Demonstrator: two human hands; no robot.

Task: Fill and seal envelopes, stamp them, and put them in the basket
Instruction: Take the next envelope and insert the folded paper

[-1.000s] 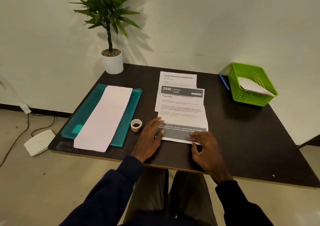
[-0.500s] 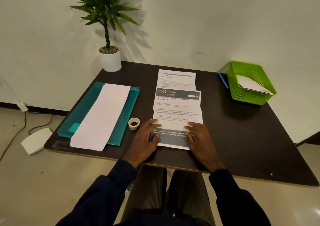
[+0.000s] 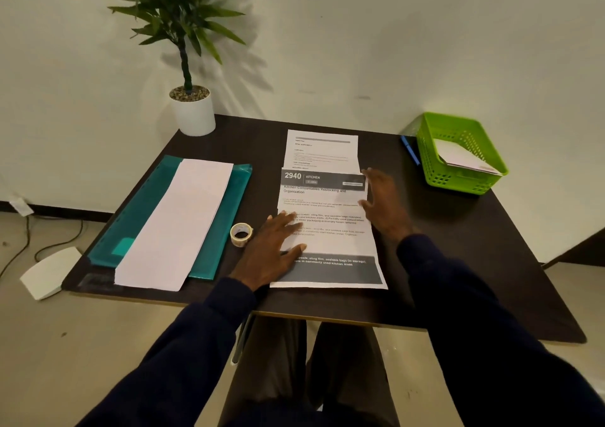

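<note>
**Left hand flat on printed sheet, right hand at its right edge**

Left hand (image 3: 278, 246) lies palm down on the printed sheet (image 3: 330, 243), fingers straight and spread, holding nothing. Right hand (image 3: 384, 204) is blurred, fingers extended and apart at the sheet's right edge; can't tell if it touches the paper. The sheet lies flat mid-table, header "2940 KITCHEN" at its far end, overlapping a 2nd sheet (image 3: 322, 150) behind it.

Tape roll (image 3: 241, 234) sits just left of the left hand. Further left, a long white sheet (image 3: 176, 223) lies on a teal folder (image 3: 137, 217). Green basket (image 3: 458, 181) is at the far right of the table (image 3: 458, 246), with 1 white envelope (image 3: 465, 158) leaning inside. A blue pen (image 3: 410, 150) lies just left of the basket. Potted plant (image 3: 193, 112) stands at the far left corner.
</note>
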